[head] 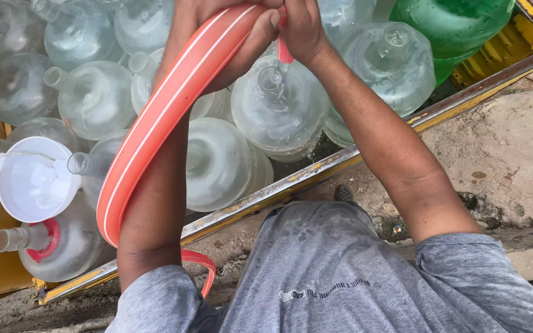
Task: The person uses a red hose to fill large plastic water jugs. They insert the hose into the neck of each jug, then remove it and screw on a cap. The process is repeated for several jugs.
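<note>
Overhead, the left hand (217,37) was clamped around a flat orange hose (155,129) running toward seven o'clock, while the right hand (300,28) pinched its red tip above a clear jug (279,105); a white funnel (32,182) lay at nine o'clock.

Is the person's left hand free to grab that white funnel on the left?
Probably not right now: the left hand is wrapped around the orange hose. The white funnel itself sits uncovered among the clear jugs.

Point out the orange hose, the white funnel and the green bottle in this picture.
orange hose (155,123), head view: middle of its flat striped length.
white funnel (24,185), head view: inner wall of the bowl.
green bottle (451,24), head view: its rounded side.
</note>
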